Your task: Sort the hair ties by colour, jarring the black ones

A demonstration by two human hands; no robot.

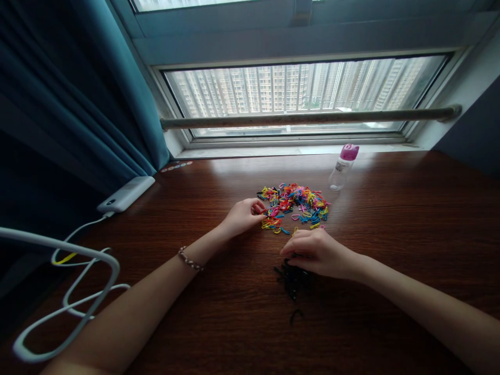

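Observation:
A loose pile of small colourful clips [291,198] in red, yellow, blue and pink lies on the dark wooden table. At its left edge is my left hand [245,214], fingers pinched together and touching the pile; what they grip is too small to name. Nearer to me lies a small heap of black clips [291,284], with one black piece [296,315] apart from it. My right hand [316,251] is just over the top of the black heap, its fingers curled together; whatever is between the fingertips is hidden.
A clear bottle with a pink cap [338,174] stands behind the pile to the right. A white power bank [127,195] with a cable sits at the left by the blue curtain. A white tube [70,243] loops at the lower left. The window and rail [304,120] are behind the table [219,177].

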